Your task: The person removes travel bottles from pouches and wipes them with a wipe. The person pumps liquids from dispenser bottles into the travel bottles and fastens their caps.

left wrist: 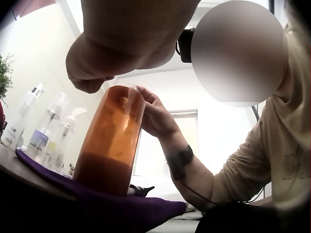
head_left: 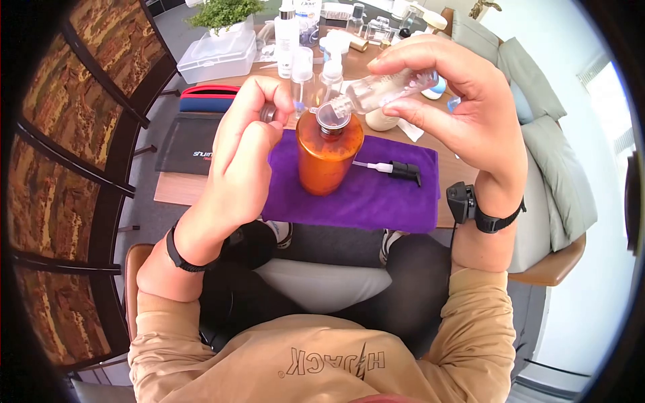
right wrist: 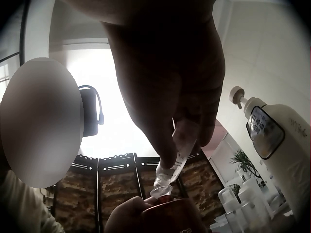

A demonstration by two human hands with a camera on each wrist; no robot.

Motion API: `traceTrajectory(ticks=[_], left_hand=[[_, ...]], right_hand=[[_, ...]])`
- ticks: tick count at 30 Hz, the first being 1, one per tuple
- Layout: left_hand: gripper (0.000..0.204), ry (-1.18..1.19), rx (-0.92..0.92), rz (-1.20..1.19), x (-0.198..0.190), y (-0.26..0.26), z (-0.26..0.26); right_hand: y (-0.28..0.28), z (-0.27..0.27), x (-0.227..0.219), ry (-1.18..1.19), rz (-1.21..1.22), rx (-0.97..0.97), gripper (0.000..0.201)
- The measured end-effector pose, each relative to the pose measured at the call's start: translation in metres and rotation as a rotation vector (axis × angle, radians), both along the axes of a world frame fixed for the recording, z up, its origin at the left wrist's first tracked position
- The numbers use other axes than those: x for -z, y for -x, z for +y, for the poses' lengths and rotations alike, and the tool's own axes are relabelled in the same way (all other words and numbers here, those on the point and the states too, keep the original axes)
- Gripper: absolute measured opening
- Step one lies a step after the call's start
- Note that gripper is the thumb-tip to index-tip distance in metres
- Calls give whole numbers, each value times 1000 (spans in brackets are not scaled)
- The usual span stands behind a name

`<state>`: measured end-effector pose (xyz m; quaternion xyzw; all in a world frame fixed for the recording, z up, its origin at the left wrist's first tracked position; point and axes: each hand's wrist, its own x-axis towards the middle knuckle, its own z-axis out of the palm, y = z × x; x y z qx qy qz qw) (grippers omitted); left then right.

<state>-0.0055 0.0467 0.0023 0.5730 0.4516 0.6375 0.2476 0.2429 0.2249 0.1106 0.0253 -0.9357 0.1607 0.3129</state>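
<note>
An amber bottle stands upright on a purple towel, with a small clear funnel in its neck. My right hand grips a small clear bottle between thumb and fingers, tilted so its threaded mouth sits over the funnel. The same small bottle tips downward in the right wrist view. Beside the amber bottle's neck, my left hand has its fingers curled and pinches a small greyish cap. Through the amber wall, a darker level shows in the lower part.
A black pump head with its tube lies on the towel's right side. Behind stand clear pump bottles, a white bottle and a pale round-bodied pump bottle. A clear plastic box and a dark pouch are at left.
</note>
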Motion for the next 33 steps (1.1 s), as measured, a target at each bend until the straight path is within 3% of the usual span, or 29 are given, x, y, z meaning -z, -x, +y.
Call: traceTrajectory(ticks=[3, 5, 8, 9, 12, 16, 18, 22, 31, 33], left_hand=[[24, 16, 41, -178, -10, -11, 2], [42, 39, -72, 262, -15, -15, -1], [46, -34, -97, 396, -13, -13, 4], [32, 5, -118, 354, -14, -16, 3], [28, -51, -137, 405, -12, -13, 5], [27, -40, -129, 380, -9, -14, 7], [31, -156, -190, 351, -2, -15, 15], [31, -146, -178, 327, 1, -14, 14], [31, -142, -192, 342, 1, -15, 14], [31, -137, -208, 350, -2, -18, 13]], right_hand=[[2, 0, 2, 20, 1, -29, 38], [2, -1, 2, 26, 6, -29, 38], [3, -5, 0, 49, 3, -29, 38], [4, -7, -1, 63, -7, -27, 38], [5, -9, 0, 85, 0, -26, 39], [5, -8, 1, 54, -4, -28, 39], [6, -10, 2, 71, 4, -10, 39], [11, -15, 4, 143, 76, -7, 39], [8, -9, -1, 120, -2, -71, 37], [9, -9, -4, -61, 11, -113, 38]])
